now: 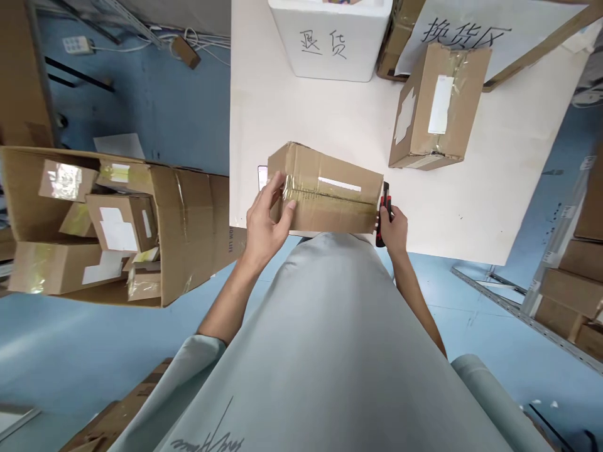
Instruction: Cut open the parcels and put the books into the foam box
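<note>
So we've got a taped cardboard box (325, 188) sitting at the near edge of the white table (330, 119), right between our two hands. Our left hand (266, 216) is clamped on the box's left end, thumb up on top near the clear tape and fingers wrapped over the front face. Our right hand (393, 229) is closed around a red and black utility knife (382, 210), held just at the box's right end, touching it or almost, can't really tell which. We can't see whether the blade is out either.

Beyond the right hand, further up the table, there's a second taped box (436, 107) with white labels, lying tilted and well apart from ours. Straight ahead of both hands is a white foam box (330, 37) with handwritten characters on its side, and next to it a paper sign (471, 31) with more characters, lying across some cardboard. Off past the left hand, down on the blue floor, a big open carton (188, 220) lies on its side with a bunch of small parcels (117, 226) inside.
</note>
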Demonstrator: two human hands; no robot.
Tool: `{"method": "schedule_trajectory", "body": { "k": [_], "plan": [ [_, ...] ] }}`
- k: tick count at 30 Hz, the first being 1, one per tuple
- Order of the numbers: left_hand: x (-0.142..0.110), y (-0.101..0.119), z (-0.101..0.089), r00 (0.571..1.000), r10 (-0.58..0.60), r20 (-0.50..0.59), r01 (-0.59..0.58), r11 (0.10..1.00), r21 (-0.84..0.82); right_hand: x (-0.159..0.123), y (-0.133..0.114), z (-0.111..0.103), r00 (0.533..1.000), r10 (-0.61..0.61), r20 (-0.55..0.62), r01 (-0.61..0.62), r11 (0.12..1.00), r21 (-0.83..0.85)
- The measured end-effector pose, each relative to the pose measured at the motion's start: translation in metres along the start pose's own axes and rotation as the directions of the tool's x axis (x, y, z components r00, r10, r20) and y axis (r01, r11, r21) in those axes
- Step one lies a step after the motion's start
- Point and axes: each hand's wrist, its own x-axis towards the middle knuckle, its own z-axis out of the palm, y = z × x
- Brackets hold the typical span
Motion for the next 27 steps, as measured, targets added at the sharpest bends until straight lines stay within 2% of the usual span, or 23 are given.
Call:
{"method": "schedule_trajectory", "body": {
  "k": [4,7,9,12,15,16,18,21,23,27],
  "plan": [
    [0.005,-0.026,0.037,0.997,-0.058,0.050,0.065,0.988,-0.138,-0.020,0.000,-0.045,0.986,0.045,-0.159,-0.073,0.983,-0.169],
    [0.009,-0.045,0.073,0.992,-0.092,0.090,0.110,0.968,-0.226,-0.025,0.000,-0.062,0.972,0.074,-0.224,-0.133,0.955,-0.264],
    [0.011,-0.055,0.090,0.990,-0.108,0.095,0.129,0.957,-0.261,-0.025,-0.002,-0.067,0.970,0.087,-0.226,-0.153,0.943,-0.297],
    [0.014,-0.067,0.099,0.989,-0.111,0.097,0.135,0.946,-0.296,-0.027,-0.010,-0.072,0.982,0.048,-0.185,-0.114,0.924,-0.366],
    [0.018,-0.076,0.094,0.986,-0.106,0.131,0.143,0.940,-0.310,-0.031,-0.031,-0.070,0.986,-0.072,-0.152,-0.006,0.888,-0.459],
    [0.020,-0.079,0.092,0.984,-0.106,0.142,0.146,0.939,-0.310,-0.032,-0.042,-0.068,0.986,-0.117,-0.116,0.046,0.874,-0.484],
    [0.022,-0.084,0.088,0.982,-0.103,0.155,0.148,0.938,-0.313,-0.033,-0.066,-0.058,0.980,-0.198,0.028,0.184,0.836,-0.518],
    [0.024,-0.091,0.088,0.981,-0.088,0.175,0.142,0.935,-0.325,-0.031,-0.105,-0.036,0.911,-0.282,0.301,0.407,0.730,-0.549],
    [0.025,-0.096,0.091,0.979,-0.075,0.188,0.136,0.932,-0.337,-0.028,-0.128,-0.020,0.863,-0.279,0.421,0.495,0.634,-0.594],
    [0.026,-0.103,0.095,0.976,-0.071,0.205,0.144,0.919,-0.367,-0.020,-0.163,0.004,0.829,-0.192,0.525,0.548,0.466,-0.695]
  ]
}}
